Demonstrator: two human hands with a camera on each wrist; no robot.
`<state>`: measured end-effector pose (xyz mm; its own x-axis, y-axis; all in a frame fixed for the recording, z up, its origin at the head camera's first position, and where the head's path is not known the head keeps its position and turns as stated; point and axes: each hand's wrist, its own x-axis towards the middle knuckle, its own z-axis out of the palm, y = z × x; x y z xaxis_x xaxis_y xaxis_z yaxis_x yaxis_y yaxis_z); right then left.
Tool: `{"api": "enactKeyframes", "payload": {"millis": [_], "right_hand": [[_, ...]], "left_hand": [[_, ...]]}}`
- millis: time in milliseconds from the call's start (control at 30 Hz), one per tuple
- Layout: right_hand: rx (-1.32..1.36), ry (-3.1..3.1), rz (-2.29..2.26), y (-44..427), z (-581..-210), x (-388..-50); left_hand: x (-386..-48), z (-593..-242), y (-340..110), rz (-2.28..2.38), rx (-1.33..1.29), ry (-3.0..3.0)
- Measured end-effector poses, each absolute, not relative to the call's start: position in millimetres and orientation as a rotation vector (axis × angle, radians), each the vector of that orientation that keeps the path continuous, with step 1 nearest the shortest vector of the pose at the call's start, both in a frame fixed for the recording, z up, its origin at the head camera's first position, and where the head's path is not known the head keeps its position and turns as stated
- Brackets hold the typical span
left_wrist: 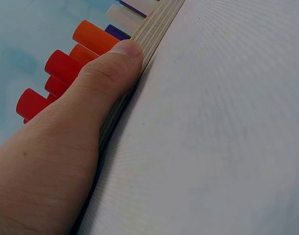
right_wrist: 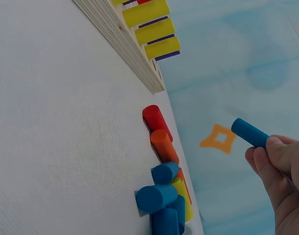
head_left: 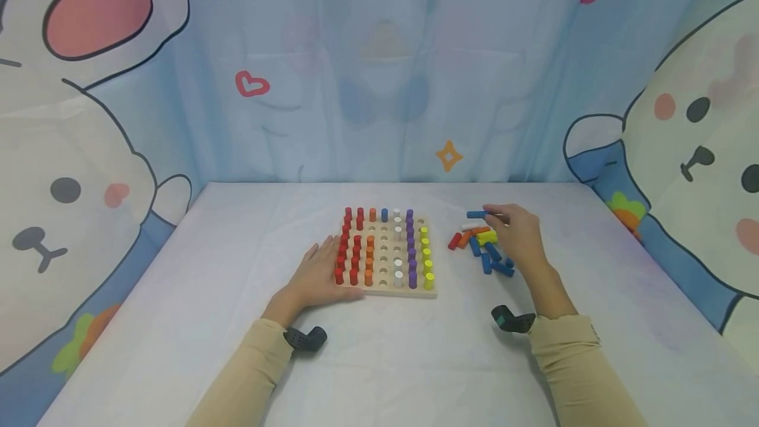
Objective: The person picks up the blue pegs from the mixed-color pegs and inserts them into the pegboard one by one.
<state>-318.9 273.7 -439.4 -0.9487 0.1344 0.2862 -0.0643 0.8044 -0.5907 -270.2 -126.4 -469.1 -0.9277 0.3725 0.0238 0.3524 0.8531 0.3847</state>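
Note:
A square wooden pegboard point(head_left: 384, 290) lies on the table with rows of red, orange, blue, white, purple and yellow pegs standing in its holes. My left hand point(head_left: 323, 275) rests against the board's left side and near corner, its thumb point(left_wrist: 107, 68) laid along the near edge. Right of the board, my right hand point(head_left: 518, 232) pinches a blue peg point(right_wrist: 250, 132) between thumb and fingertips, held above a loose pile. In that pile are several blue pegs point(head_left: 487, 263), a red peg point(head_left: 454, 240), orange pegs, yellow pegs point(head_left: 487, 237) and a white peg point(head_left: 472, 225).
Bare holes point(head_left: 383, 250) show in the board, mostly in the blue column. A white cloth point(head_left: 415, 361) covers the table. Behind it hangs a light blue curtain point(head_left: 379, 117) with cartoon animals. Each wrist wears a black camera point(head_left: 308, 339).

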Motion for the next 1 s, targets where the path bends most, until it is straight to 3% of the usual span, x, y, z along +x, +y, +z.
{"api": "enactKeyframes", "payload": {"millis": [133, 400, 733, 833, 1000], "right_hand": [[-0.067, -2.666, 0.908, 261, -426, -310], [0.066, -2.588, 0.79, 284, -480, -351], [0.098, -2.565, 0.795, 274, -486, -355], [0.141, -2.577, 0.805, 265, -476, -348], [0.208, -2.631, 0.922, 232, -426, -307]], "left_hand": [[-271, -468, -125, 0.595, 0.576, 2.977], [-272, -471, -125, 0.598, 0.571, 2.981], [-271, -470, -126, 0.596, 0.579, 2.981], [-271, -469, -126, 0.604, 0.573, 2.978], [-271, -469, -126, 0.603, 0.573, 2.978]]}}
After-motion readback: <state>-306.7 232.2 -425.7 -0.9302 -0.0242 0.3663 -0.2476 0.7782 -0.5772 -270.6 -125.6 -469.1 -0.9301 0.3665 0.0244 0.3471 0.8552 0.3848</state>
